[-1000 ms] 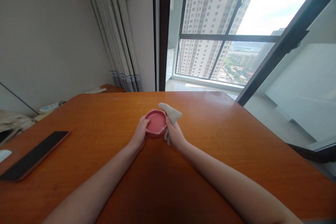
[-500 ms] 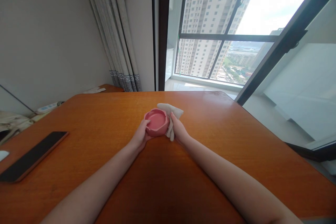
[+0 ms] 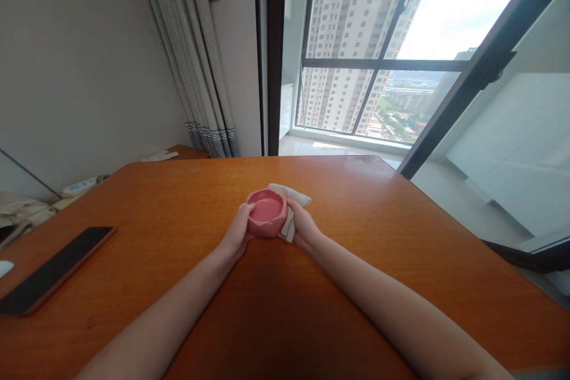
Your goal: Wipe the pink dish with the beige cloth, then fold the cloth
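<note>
A pink ashtray-like dish (image 3: 267, 227) with a notched, faceted rim is held up over the wooden table, its hollow facing up and towards me. My left hand (image 3: 238, 228) grips its left side, thumb over the rim and the other fingers hidden beneath. At its right side, my right hand (image 3: 304, 225) is closed on a pale grey cloth (image 3: 294, 194) and presses it against the dish's outer wall. Part of the cloth sticks out behind the dish, and a folded end hangs below between dish and palm.
The brown wooden table (image 3: 365, 237) spreads beneath both arms. On its left lies a flat black slab with a brown edge (image 3: 57, 270), beside a white object (image 3: 5, 267) cut by the frame. A power strip (image 3: 80, 186) lies past the left edge. Curtain (image 3: 196, 59) and window stand beyond.
The dish has tipped slightly, showing more of its front wall. The cloth has shifted lower and further behind the dish, and my right hand's fingers have moved closer to the rim.
</note>
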A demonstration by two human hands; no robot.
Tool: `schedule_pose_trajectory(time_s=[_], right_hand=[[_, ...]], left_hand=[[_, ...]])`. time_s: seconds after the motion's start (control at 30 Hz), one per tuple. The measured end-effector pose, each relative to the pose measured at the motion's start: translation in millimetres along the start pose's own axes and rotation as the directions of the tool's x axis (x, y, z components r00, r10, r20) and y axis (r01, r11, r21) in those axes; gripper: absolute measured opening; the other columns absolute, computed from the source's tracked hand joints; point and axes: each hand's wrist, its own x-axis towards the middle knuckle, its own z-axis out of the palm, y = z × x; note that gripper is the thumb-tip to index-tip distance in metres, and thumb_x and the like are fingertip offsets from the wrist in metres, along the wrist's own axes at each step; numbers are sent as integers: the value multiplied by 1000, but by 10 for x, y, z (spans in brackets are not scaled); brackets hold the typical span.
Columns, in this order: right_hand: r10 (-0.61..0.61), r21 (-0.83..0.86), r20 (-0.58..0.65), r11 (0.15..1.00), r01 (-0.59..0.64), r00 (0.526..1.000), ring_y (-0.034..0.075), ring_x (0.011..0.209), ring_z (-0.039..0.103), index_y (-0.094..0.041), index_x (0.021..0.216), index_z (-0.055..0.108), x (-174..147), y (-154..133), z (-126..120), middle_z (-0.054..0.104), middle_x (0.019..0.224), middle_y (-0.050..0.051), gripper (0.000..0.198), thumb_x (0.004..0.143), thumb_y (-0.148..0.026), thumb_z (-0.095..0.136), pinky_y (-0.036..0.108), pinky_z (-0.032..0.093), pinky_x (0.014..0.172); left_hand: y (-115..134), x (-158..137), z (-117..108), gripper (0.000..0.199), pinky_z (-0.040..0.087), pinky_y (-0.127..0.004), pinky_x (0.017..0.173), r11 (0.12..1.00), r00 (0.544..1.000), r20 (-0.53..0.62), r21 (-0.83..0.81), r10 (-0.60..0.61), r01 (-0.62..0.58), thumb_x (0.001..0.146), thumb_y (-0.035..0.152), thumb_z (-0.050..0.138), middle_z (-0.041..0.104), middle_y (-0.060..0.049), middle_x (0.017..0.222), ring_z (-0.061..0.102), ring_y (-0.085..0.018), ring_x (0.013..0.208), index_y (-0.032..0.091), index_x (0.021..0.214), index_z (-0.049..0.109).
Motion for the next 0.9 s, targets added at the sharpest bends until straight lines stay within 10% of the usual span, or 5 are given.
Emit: schedule_pose_trajectory(time_s=[0.2,0.4,0.57,0.77,0.9], right_hand=[[-3,104,91,995,-6,996,19,89,66,-16,88,60,-17,139,48,71,91,7,19,76,-29,56,29,54,72],[48,54,-49,998,-45,998,18,69,67,-17,78,59,81,13,-53,70,72,5,15,78,-30,52,26,54,60],[-33,-240,71,970,49,997,20,87,66,-16,91,61,6,22,-48,70,90,8,30,85,-39,42,31,53,74],[-166,-674,165,701,234,972,30,104,56,-19,74,67,6,-169,-153,68,86,9,23,67,-42,69,42,39,95],[-575,-708,296,404,580,762,24,123,41,-23,106,61,-41,-307,-119,54,125,7,34,78,-41,57,42,25,107]], left_hand=[[6,44,-27,30,50,-23,67,982,971,-152,12,186,-186,73,32,58,59,-1,94,57,-12,80,19,100,54],[10,-3,1,38,53,-32,63,996,993,80,1,-87,88,75,36,58,62,-6,99,60,-18,82,20,108,53],[15,18,13,30,50,-25,63,988,991,-116,-132,70,-85,76,31,51,65,-3,93,60,-17,81,19,102,59],[83,76,-49,27,49,-24,77,890,921,-264,-284,285,-357,76,32,50,66,0,94,59,-16,91,20,99,60],[35,-11,37,30,47,-26,85,914,943,-166,-247,287,-322,78,36,54,63,0,107,56,-16,103,22,105,58]])
